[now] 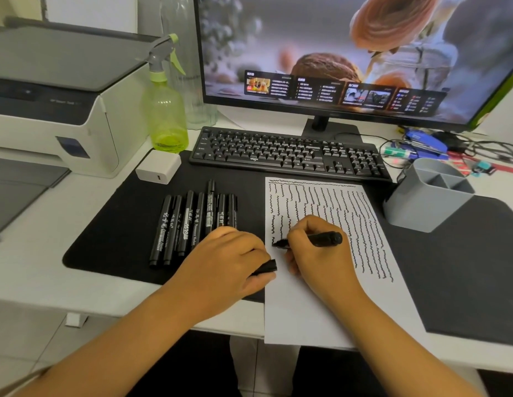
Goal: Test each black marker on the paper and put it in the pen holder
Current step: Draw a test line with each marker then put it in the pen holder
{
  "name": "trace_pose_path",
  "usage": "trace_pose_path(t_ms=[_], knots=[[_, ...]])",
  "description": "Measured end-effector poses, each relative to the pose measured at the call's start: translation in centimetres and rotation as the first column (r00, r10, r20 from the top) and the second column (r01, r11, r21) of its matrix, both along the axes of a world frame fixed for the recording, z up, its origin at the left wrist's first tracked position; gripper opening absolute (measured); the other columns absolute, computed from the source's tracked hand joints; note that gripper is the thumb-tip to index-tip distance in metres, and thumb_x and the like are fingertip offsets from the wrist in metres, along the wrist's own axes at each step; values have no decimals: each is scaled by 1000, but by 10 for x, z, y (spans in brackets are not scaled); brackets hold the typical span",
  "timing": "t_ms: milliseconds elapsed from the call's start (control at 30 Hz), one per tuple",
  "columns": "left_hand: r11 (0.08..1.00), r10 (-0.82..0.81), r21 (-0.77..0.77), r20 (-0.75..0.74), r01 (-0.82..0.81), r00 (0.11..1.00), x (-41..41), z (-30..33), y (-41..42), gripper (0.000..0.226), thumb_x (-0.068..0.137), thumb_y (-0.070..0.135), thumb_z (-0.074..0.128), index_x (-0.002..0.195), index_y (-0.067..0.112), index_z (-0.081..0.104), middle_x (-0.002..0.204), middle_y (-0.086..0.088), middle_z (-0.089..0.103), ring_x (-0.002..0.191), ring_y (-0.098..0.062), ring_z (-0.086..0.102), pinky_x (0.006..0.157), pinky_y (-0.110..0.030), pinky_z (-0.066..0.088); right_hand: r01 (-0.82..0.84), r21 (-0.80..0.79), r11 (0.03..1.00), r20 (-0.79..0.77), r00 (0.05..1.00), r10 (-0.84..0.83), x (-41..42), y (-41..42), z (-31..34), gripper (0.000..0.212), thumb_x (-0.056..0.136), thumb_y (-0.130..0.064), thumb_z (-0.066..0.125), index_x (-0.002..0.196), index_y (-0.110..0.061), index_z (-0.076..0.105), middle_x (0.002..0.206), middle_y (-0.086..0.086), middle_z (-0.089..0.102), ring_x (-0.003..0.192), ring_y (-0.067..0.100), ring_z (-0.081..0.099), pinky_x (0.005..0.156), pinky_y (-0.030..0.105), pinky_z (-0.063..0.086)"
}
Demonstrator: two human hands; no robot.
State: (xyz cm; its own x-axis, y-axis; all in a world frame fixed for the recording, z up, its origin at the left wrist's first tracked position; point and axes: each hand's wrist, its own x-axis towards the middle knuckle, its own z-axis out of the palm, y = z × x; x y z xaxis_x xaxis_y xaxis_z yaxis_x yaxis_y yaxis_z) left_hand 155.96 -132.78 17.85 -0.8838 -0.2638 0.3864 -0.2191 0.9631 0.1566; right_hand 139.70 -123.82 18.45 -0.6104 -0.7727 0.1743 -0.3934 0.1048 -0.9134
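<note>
Head view, mid-frame: right hand (pixel 312 247) pinches the uncapped black marker (pixel 315 240), tip on the squiggle-covered white paper (pixel 335 310), left hand (pixel 229 262) clamps its black cap (pixel 266 266) — light, short stroke, I'd say.

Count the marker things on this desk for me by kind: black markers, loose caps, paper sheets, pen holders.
Black markers: 8, with 7 in the row on the mat and 1 marker in the right hand
Loose cap, in the left hand: 1
Paper sheet: 1
Pen holder: 1
Total: 11
</note>
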Motion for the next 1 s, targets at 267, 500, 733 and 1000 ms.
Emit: trace_pose_path(t_ms=[267, 500, 733, 1000], knots=[[999, -15, -33, 6, 15, 1000, 3, -2, -1, 33, 91, 49, 52, 99, 25, 73, 100, 12, 69, 94, -7, 61, 98, -29, 35, -21, 5, 1000, 19, 1000, 21, -1, 2, -1, 24, 78, -22, 54, 66, -3, 61, 62, 22, 64, 59, 42, 60, 51, 50, 51], [1000, -12, 1, -1, 12, 1000, 6, -3, -1, 32, 90, 50, 53, 102, 27, 73, 104, 14, 70, 99, -4, 60, 102, -30, 33, -44, 25, 999, 91, 995, 42, 0, 3, 0, 22, 77, -22, 55, 60, -8, 59, 61, 23, 62, 52, 22, 54, 48, 36, 44], [999, -22, -31, -30, 22, 999, 7, -3, -1, 32, 90, 47, 55, 99, 23, 74, 101, 10, 71, 97, -6, 63, 99, -31, 36, -39, -110, 993, 210, 976, 62, 0, 7, 9, 23, 79, -11, 52, 57, -9, 59, 53, 23, 61, 40, 19, 53, 42, 23, 43], [999, 50, -12, -166, -53, 985, 10, 9, 2, 37, 94, 52, 49, 107, 22, 68, 87, 8, 71, 80, -11, 62, 77, -36, 46, 47, -280, 959, 362, 930, 60, -3, 38, 29, 22, 72, -29, 52, 56, -19, 62, 47, 13, 61, 35, 20, 50, 37, 20, 40]])
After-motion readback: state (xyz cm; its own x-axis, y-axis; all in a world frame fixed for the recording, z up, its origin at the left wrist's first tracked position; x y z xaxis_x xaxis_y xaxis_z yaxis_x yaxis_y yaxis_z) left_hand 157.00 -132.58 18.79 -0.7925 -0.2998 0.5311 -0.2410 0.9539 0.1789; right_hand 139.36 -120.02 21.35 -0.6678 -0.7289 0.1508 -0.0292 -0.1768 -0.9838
